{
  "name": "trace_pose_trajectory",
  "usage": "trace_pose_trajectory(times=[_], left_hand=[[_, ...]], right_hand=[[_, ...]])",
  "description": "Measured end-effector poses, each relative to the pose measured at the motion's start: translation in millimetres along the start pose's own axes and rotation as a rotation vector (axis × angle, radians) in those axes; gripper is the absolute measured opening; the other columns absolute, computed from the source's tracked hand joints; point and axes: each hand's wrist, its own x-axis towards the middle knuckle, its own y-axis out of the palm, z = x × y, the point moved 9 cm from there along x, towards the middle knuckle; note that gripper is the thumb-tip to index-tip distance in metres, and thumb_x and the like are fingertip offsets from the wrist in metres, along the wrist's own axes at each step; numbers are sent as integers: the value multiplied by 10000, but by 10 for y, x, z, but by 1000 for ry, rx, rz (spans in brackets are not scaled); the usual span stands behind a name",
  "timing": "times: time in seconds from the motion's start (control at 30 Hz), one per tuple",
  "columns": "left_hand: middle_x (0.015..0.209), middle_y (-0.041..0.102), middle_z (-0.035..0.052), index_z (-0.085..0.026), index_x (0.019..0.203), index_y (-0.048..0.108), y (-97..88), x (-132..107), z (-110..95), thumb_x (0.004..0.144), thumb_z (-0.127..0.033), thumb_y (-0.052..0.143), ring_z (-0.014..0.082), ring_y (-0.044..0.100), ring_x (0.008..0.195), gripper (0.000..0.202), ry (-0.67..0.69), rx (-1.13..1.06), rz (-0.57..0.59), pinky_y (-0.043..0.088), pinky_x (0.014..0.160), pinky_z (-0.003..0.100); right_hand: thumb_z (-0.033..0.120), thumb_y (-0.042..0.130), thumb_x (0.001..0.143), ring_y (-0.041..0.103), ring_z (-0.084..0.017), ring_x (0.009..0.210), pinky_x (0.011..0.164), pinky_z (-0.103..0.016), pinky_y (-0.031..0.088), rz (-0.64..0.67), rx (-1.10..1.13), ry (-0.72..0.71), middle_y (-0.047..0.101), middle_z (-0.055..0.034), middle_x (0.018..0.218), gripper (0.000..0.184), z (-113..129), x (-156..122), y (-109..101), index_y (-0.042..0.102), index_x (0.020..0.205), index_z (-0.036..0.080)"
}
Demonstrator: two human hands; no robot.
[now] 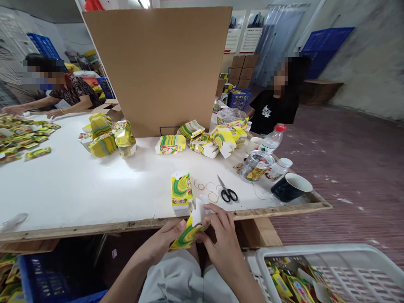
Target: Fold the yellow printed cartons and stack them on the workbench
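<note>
My left hand (164, 240) and my right hand (219, 229) both grip a yellow-green printed carton (187, 235) at the table's front edge, above my lap. Its white end flaps point up and away from me. The left thumb lies along the printed face, while my right fingers pinch the carton's right side. Just beyond it on the table, a stack of similar flat cartons (181, 189) stands with its swirl print upward. To the right lie several thin rubber bands (212, 197) and black-handled scissors (227, 191).
Bundled cartons (105, 136) stand mid-table before a tall cardboard sheet (160, 67). A dark mug (288, 189), a clear jar (255, 166) and bottles line the right edge. A white basket (315, 252) of filled packs is at lower right, a blue crate (47, 273) lower left. Two people sit across.
</note>
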Motion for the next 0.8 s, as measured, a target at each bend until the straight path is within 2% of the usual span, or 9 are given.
trace_pose_trajectory(times=[0.13, 0.33, 0.43, 0.53, 0.57, 0.6, 0.67, 0.73, 0.8], left_hand=[[734, 712, 27, -146, 808, 735, -54, -3, 111, 613, -569, 804, 150, 628, 688, 471, -54, -78, -32, 480, 726, 273], [705, 716, 43, -121, 853, 757, 47, 35, -25, 679, -536, 779, 120, 601, 624, 450, 69, -75, 8, 451, 635, 218], [714, 729, 53, -125, 911, 760, 103, 63, -117, 742, -501, 744, 133, 629, 647, 413, 139, -78, 32, 475, 651, 220], [718, 736, 51, -127, 893, 753, 63, 93, -159, 783, -491, 706, 147, 639, 648, 382, 206, -62, -55, 491, 628, 225], [728, 739, 48, -129, 882, 748, 42, 98, -170, 790, -486, 700, 146, 637, 651, 372, 235, -51, -96, 490, 620, 221], [738, 741, 43, -131, 875, 743, 26, 100, -177, 793, -481, 697, 145, 633, 652, 362, 263, -36, -134, 490, 614, 217], [753, 742, 40, -131, 870, 729, 29, 106, -176, 805, -478, 682, 152, 633, 658, 355, 299, 10, -167, 494, 610, 222], [791, 745, 55, -131, 879, 711, 69, 115, -163, 830, -469, 653, 181, 656, 707, 346, 317, 96, -150, 517, 652, 251], [890, 745, 75, -143, 954, 676, 107, 112, -161, 838, -430, 654, 214, 678, 810, 310, 344, 178, -116, 535, 756, 295]], right_hand=[[64, 632, 777, 497, -298, 1148, 918, -476, 459, 38, 6, 7, 572, -82, 1255, 200, -5, -9, 1, 577, 863, 237], [125, 674, 784, 425, -319, 1249, 985, -516, 434, 144, -10, -6, 446, -56, 1428, 235, 34, 7, -7, 672, 953, 288], [222, 694, 804, 391, -342, 1304, 1003, -537, 414, 63, 4, -2, 400, -64, 1476, 296, 20, -9, -36, 668, 1086, 312], [357, 693, 820, 422, -329, 1305, 1004, -499, 427, -67, 135, 79, 441, -123, 1455, 584, -66, -61, -36, 491, 1362, 270], [383, 670, 838, 489, -308, 1247, 973, -459, 458, -71, 210, 123, 521, -131, 1381, 562, -105, -81, 9, 495, 1353, 239], [390, 637, 863, 565, -281, 1146, 921, -412, 491, -56, 286, 166, 612, -122, 1258, 444, -139, -100, 68, 564, 1264, 216], [376, 569, 905, 639, -227, 904, 799, -333, 520, -19, 396, 236, 698, -75, 956, 206, -190, -130, 180, 668, 939, 199], [386, 556, 904, 616, -196, 730, 689, -293, 515, -59, 439, 313, 660, -40, 749, 271, -272, -157, 196, 630, 728, 194], [411, 590, 876, 586, -178, 642, 613, -272, 503, -119, 462, 404, 628, -24, 676, 284, -382, -189, 174, 610, 696, 191]])
